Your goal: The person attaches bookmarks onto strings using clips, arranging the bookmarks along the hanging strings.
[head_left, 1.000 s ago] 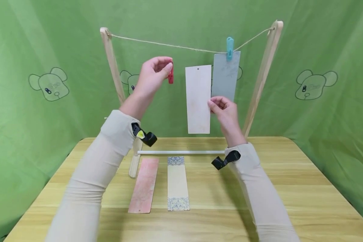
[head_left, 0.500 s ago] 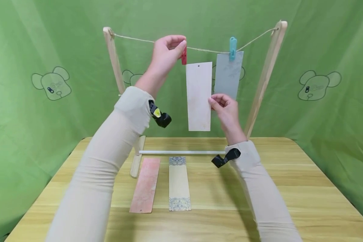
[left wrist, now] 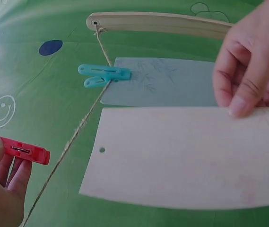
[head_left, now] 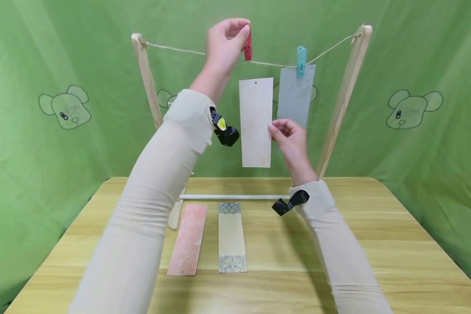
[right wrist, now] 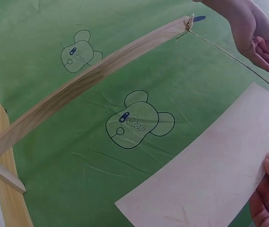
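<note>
My left hand [head_left: 225,46] pinches a red clothespin [head_left: 247,45] by its upper end, just above the string [head_left: 272,64]. In the left wrist view the clothespin [left wrist: 28,150] lies apart from the string, its jaws pressed together or nearly so. Thumb and fingers of my right hand [head_left: 292,141] pinch the right edge of a whitish paper bookmark [head_left: 256,126]. It hangs upright below the string, with a small hole near its top. To its right a grey-blue bookmark [head_left: 295,93] hangs from the string by a teal clothespin [head_left: 301,61]; my right hand covers its lower part.
Two wooden posts, left [head_left: 147,78] and right [head_left: 345,96], carry the string, with a white rod [head_left: 235,197] low between them. A pink bookmark [head_left: 187,240] and a cream bookmark with blue patterned ends [head_left: 232,235] lie on the wooden table [head_left: 377,244]. Green cloth [head_left: 416,56] surrounds it.
My left hand has risen and moved right with the red clothespin, from below the string to just above it. My right hand has lifted the whitish bookmark slightly.
</note>
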The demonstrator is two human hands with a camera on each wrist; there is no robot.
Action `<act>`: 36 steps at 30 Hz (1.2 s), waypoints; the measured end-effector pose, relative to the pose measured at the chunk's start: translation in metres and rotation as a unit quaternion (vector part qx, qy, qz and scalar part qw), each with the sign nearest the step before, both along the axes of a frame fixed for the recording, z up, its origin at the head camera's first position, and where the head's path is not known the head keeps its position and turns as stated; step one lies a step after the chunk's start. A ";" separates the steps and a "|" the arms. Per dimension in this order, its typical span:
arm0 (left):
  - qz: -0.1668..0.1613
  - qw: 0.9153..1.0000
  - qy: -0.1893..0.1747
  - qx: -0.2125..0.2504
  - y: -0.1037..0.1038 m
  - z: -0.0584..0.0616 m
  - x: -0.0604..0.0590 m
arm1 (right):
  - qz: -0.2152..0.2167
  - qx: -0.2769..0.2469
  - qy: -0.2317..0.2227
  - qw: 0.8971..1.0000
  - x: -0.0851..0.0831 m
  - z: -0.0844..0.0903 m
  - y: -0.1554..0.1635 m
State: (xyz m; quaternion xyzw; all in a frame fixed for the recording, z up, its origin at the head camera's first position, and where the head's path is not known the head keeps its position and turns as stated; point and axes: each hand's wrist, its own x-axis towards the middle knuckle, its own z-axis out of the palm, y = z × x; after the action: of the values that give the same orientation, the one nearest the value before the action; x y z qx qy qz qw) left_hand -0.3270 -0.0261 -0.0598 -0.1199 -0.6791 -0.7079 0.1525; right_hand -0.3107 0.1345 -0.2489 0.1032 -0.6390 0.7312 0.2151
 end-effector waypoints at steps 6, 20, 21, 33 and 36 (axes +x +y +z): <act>0.022 0.999 -0.025 0.006 0.007 0.002 -0.003 | -0.007 0.000 -0.003 1.000 -0.002 0.000 -0.002; 0.031 0.998 -0.046 -0.043 0.014 -0.005 -0.009 | -0.018 -0.031 -0.011 0.999 -0.008 0.004 -0.005; 0.030 0.997 -0.047 -0.049 0.014 -0.005 -0.009 | -0.019 -0.030 -0.011 0.999 -0.008 0.005 -0.005; 0.004 0.992 -0.074 -0.099 0.027 -0.008 -0.005 | -0.006 -0.068 -0.004 0.998 -0.007 0.007 -0.005; 0.010 0.991 -0.074 -0.107 0.029 -0.010 -0.005 | -0.006 -0.069 0.002 0.998 -0.006 0.008 -0.006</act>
State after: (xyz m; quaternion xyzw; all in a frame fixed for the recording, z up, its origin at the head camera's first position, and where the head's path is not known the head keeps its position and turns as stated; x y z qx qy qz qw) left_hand -0.3318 0.0032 -0.0699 -0.0759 -0.7616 -0.6365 0.0950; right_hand -0.3165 0.1288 -0.2410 0.0857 -0.5871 0.7724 0.2267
